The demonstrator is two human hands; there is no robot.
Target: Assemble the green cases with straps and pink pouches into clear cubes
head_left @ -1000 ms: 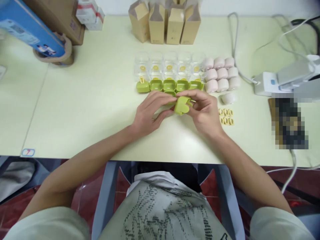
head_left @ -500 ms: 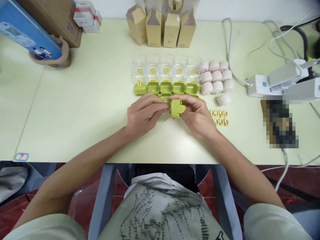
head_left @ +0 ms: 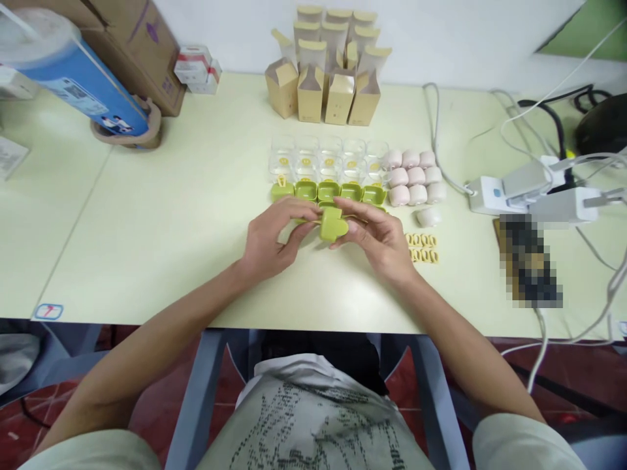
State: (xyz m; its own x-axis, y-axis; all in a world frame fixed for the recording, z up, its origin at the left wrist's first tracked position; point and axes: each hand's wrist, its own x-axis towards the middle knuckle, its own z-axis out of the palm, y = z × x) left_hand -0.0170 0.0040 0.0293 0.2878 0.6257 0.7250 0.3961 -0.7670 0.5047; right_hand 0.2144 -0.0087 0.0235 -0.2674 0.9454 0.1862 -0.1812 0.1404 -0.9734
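My right hand [head_left: 382, 236] has thumb and fingers closed on a small rounded green plastic cap [head_left: 331, 225] with a tab on its right side. Fingertips of my left hand [head_left: 274, 236] are pinched at the cap's left edge. Between them shows a thin yellow-green sliver that I cannot make out. Just beyond the hands stand green open cups [head_left: 328, 191] in rows, the nearer row mostly hidden by my fingers. Clear plastic shells [head_left: 330, 163] with yellow marks are lined up behind them. Yellow ring-shaped pieces [head_left: 422, 248] lie right of my right hand.
Pale pink rounded pieces [head_left: 416, 176] are grouped right of the shells, one [head_left: 428, 217] apart from them. Open cardboard boxes [head_left: 310, 98] stand at the back. A blue cup [head_left: 98, 98] is at left; a white power strip [head_left: 494, 196] with cables is at right.
The green cap has turned in my fingers, now showing more of its rounded outside, and the left fingertips have shifted along its edge. The camera view has tilted upward.
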